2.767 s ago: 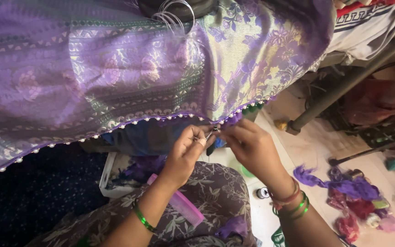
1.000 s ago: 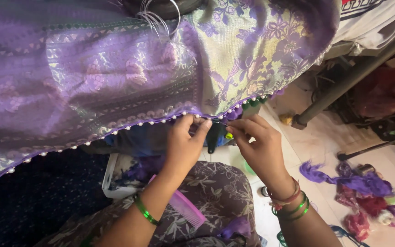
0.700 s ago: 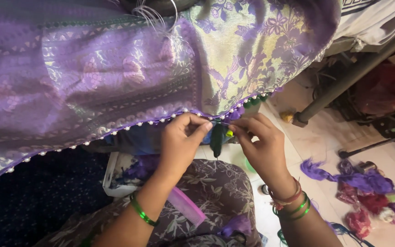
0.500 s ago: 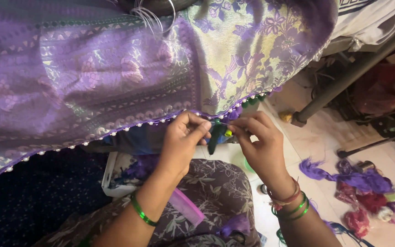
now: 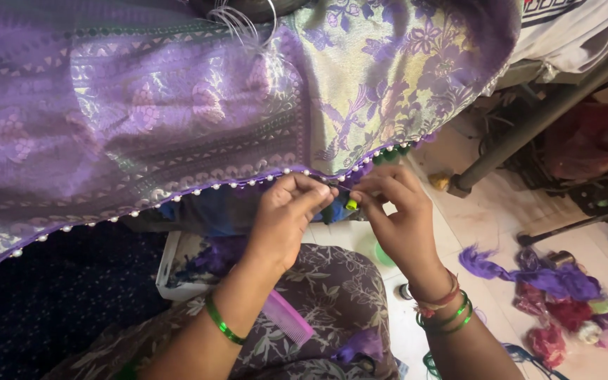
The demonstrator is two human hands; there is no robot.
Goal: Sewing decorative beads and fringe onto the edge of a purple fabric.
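A purple and gold patterned silk cloth hangs across the upper view, its lower edge trimmed with small white beads. My left hand pinches that beaded edge near the middle. My right hand meets it fingertip to fingertip and pinches a small yellow-green piece with dark green thread right at the hem. Green bangles sit on both wrists.
A pink comb lies on my floral-print lap. A white tray with purple thread sits below the cloth. Purple, red and pink thread bundles lie on the floor at right. A metal leg slants at upper right.
Both hands have risen slightly and closed in on the hem. The fingertips now meet at the beaded edge, and the dark green thread hangs shorter between them.
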